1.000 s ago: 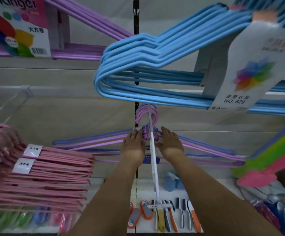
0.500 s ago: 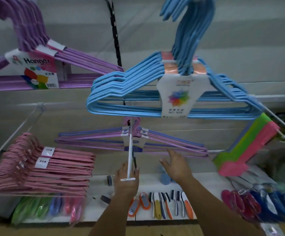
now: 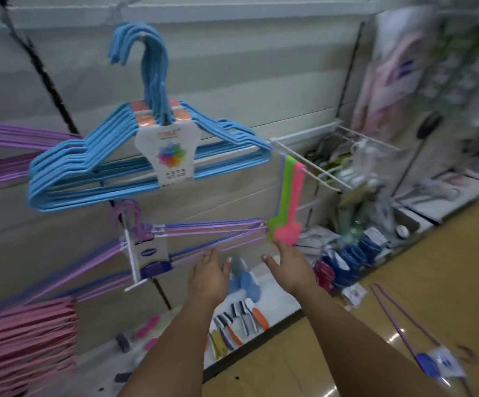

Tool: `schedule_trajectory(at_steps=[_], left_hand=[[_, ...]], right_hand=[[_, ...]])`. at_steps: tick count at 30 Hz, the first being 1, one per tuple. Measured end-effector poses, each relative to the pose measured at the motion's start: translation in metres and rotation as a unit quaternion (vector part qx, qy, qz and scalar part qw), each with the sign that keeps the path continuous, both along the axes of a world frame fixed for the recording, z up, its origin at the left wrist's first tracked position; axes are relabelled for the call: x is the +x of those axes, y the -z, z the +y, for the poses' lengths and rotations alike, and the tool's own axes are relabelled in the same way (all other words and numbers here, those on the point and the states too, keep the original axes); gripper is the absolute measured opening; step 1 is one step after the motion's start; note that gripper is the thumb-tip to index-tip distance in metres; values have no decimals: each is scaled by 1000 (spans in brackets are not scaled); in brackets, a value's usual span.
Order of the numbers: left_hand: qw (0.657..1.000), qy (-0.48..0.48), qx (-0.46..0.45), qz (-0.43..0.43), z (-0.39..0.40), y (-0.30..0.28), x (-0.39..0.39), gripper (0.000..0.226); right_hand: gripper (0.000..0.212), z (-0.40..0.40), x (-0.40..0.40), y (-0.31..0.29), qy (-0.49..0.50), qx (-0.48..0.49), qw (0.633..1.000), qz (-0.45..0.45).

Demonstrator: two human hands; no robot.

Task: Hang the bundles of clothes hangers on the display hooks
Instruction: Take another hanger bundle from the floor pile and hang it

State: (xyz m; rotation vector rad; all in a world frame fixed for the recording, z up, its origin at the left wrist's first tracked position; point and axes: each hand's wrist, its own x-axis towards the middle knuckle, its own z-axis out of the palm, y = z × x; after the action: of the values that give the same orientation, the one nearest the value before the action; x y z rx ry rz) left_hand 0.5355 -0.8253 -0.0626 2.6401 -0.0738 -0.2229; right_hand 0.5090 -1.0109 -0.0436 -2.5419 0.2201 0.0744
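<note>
Now both hands (image 3: pixel 207 277) (image 3: pixel 291 270) hang free of purple bundle (image 3: pixel 192 234).

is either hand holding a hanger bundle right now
No, the left hand and the right hand are both open and empty in front of the hung purple hanger bundle.

Left arm: bare forearm rising from the bottom edge toward the middle of the view, slanting up and slightly right.
Left hand (image 3: pixel 208 277): back of the hand toward the camera, fingers straight and close together, pointing up; it holds nothing.
Right arm: bare forearm entering from the lower right corner, reaching up and left.
Right hand (image 3: pixel 288 267): back turned to the camera, fingers extended and relaxed, thumb spread toward the left hand; nothing in it.
Spacing: the two hands are level, near each other, not touching.
</note>
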Motion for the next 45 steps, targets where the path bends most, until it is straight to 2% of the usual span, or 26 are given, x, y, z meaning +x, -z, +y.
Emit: schedule_trajectory(at_steps=[5,11,21,26,36,45], left_hand=[[996,94,-6,-13,-49,-13,-15,60],[980,198,-10,-5,-127,-11,-48,60],[934,356,5,-11,-297,9,-95,54],[908,418,0,-7,-391,7,-125,60],[877,479,31,-13,-540,27,-157,58],[866,499,38,14,-644,61,-142,61]], right_hand=[[60,-36,-59,-5,96,17,995,-1],[49,-95,-125,-6,197,-24,980,-13],[56,-230,-226,9,374,-23,927,-2],[60,-314,-265,17,436,1,900,-1],[60,-449,-330,37,505,17,863,16],[59,-533,-329,58,529,37,848,13]])
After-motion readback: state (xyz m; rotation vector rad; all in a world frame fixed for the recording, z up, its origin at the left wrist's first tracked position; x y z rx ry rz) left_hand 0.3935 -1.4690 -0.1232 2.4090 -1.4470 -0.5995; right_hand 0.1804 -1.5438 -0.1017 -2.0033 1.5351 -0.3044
